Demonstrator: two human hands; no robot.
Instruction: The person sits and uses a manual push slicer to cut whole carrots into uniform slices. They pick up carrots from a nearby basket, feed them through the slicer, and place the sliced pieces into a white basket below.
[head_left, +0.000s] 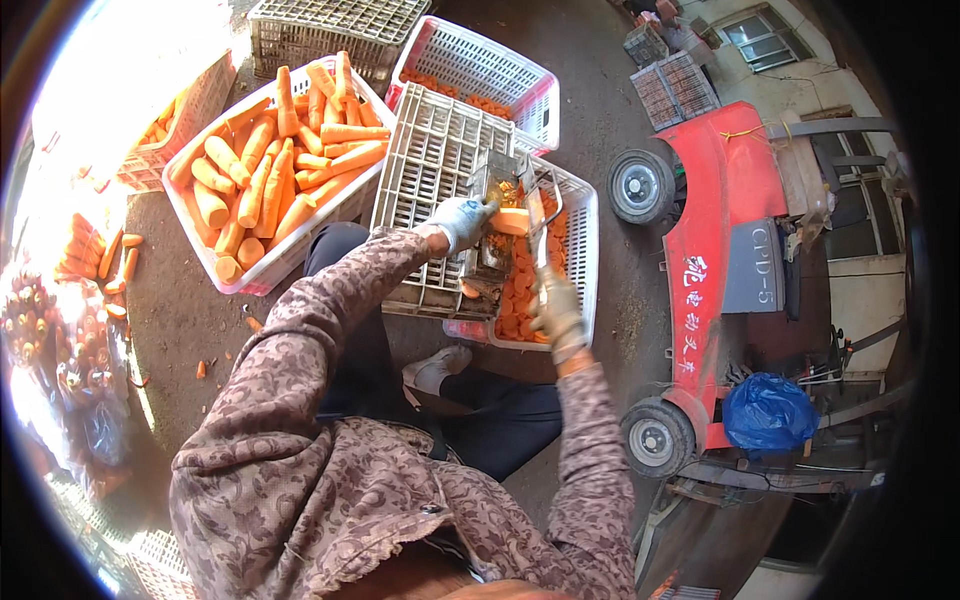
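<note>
In a pale knitted glove, my left hand (459, 223) grips one end of a peeled carrot (511, 221). The carrot lies across a metal-topped cutting block (486, 253) that sits on an upturned plastic crate (431, 180). My right hand (559, 309), in a tan glove, holds the handle of a long cutting blade (537, 225). The blade stands upright at the carrot's free end; whether it has cut in I cannot tell. Carrot slices (517, 292) fill much of a white crate (589, 262) under the blade.
On my left stands a white crate (187, 247) heaped with peeled carrots (262, 165). Another white crate (480, 60) with carrot pieces is ahead. Bagged carrots (79, 247) lie at far left. A red forklift (697, 277) stands to my right.
</note>
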